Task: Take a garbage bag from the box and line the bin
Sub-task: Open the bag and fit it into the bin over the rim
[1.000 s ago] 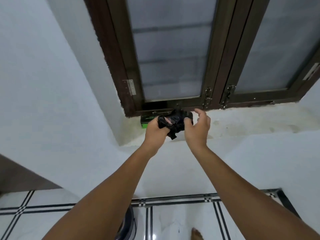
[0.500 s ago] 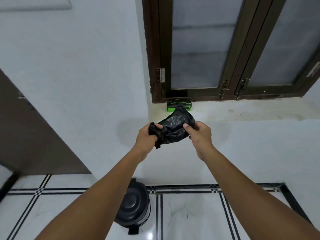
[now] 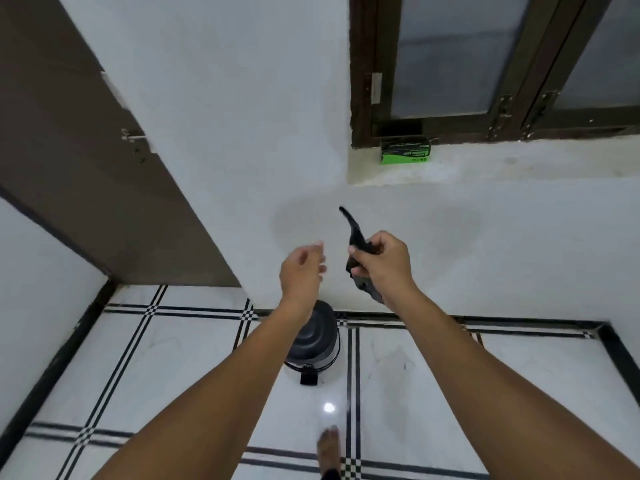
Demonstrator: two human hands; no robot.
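A crumpled black garbage bag (image 3: 354,237) is pinched in my right hand (image 3: 382,263), one end sticking up above the fist and the rest hanging below it. My left hand (image 3: 301,271) hovers a little to the left of the bag, fingers apart and holding nothing. The green bag box (image 3: 404,154) stands on the window sill, up and to the right of both hands. The black pedal bin (image 3: 317,339) sits on the floor against the wall, lid closed, directly below my left wrist, which hides part of it.
A brown door (image 3: 86,161) with a latch stands at the left. A dark-framed window (image 3: 485,64) fills the upper right above the sill (image 3: 519,161). White floor tiles with black lines spread below. A bare foot (image 3: 329,448) shows near the bottom edge.
Both hands have come down and away from the sill with the bag. My left hand has let go of the bag; my right hand alone holds it. The bin is more in view.
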